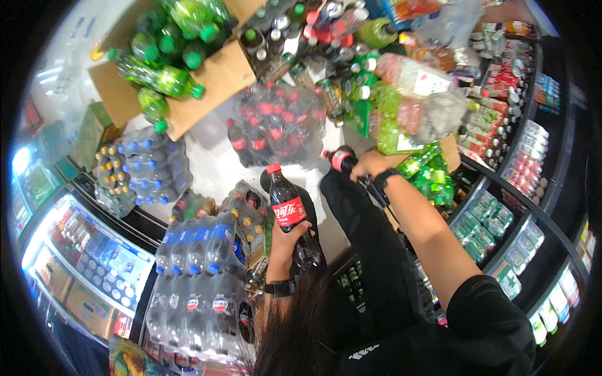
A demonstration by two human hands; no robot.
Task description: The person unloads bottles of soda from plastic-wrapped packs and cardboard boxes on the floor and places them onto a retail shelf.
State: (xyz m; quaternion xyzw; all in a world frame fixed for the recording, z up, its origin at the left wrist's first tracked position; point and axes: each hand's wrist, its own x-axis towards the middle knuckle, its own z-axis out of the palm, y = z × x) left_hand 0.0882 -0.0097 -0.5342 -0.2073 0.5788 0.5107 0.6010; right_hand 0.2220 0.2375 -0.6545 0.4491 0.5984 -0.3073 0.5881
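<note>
My left hand (290, 237) is wrapped round a cola bottle (285, 203) with a red cap and red label. It stands tilted, cap away from me, and its dark lower end shows past my fingers. Farther off to the right, my right hand (371, 164) grips a second cola bottle (341, 158), whose red cap points left; my fingers hide its lower part. Beyond both hands, a plastic-wrapped pack of cola bottles (282, 122) with red caps sits on the pale floor (213, 166).
Wrapped packs of dark bottles (194, 301) are stacked at the near left, beside a lit cooler (94, 263). A cardboard box (216, 78) of green bottles stands at the far left. Bagged bottles (401, 100) lie at the far right, before drink shelves (501, 219).
</note>
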